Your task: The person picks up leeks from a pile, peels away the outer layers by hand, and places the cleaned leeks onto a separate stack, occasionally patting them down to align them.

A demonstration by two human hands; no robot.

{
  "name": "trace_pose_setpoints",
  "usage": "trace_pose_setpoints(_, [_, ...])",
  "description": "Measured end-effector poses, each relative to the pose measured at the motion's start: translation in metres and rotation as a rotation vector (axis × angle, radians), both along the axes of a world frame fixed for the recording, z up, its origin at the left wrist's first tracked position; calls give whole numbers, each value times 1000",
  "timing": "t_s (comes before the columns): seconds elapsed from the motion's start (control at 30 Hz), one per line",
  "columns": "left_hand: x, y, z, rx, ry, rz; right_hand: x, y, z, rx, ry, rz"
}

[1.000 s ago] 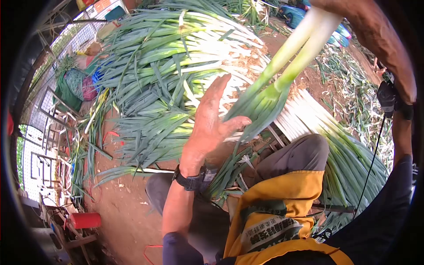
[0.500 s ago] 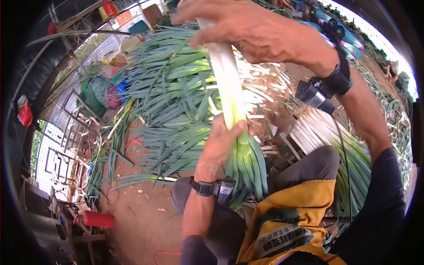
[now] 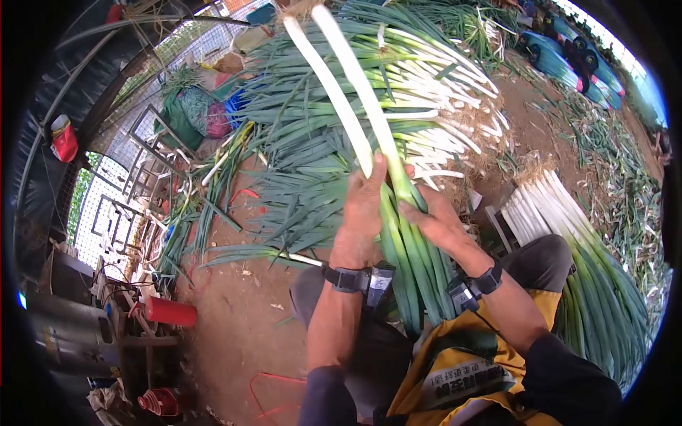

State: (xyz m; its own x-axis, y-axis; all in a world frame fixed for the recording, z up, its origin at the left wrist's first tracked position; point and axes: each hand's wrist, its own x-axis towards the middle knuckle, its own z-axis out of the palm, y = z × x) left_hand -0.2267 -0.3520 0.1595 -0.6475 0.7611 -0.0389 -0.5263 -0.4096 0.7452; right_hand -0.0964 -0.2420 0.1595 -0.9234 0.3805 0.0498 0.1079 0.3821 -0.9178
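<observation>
Left hand (image 3: 364, 202) thumb-up, right hand (image 3: 442, 221) angled inward beside it; both grips clasp green onions (image 3: 354, 78) mid-length.

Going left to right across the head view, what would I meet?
Small red-and-white hanging container, red cylinder, two long white-and-green leeks held by the left hand and right hand, large sheaf of white-and-green leeks.
</observation>
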Motion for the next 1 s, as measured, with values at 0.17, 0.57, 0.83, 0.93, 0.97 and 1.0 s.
trace_pose_setpoints(0.17, [12,-8,16,-36,34,-103,7,9,26,99,-52,7])
trace_pose_setpoints(0.57, [39,10,12,-138,239,-95,27,-7,-7,226,5,-73])
trace_pose_setpoints(0.83, [71,25,28,-202,307,21,36,-39,-15,460,231,-446])
trace_pose_setpoints(0.93, [74,28,26,-197,344,34,32,-36,-21,402,282,-450])
trace_pose_setpoints(0.97, [78,29,32,-196,358,33,29,-30,-24,392,366,-439])
trace_pose_setpoints(1.0, [80,29,38,-193,372,34,27,-24,-27,382,451,-427])
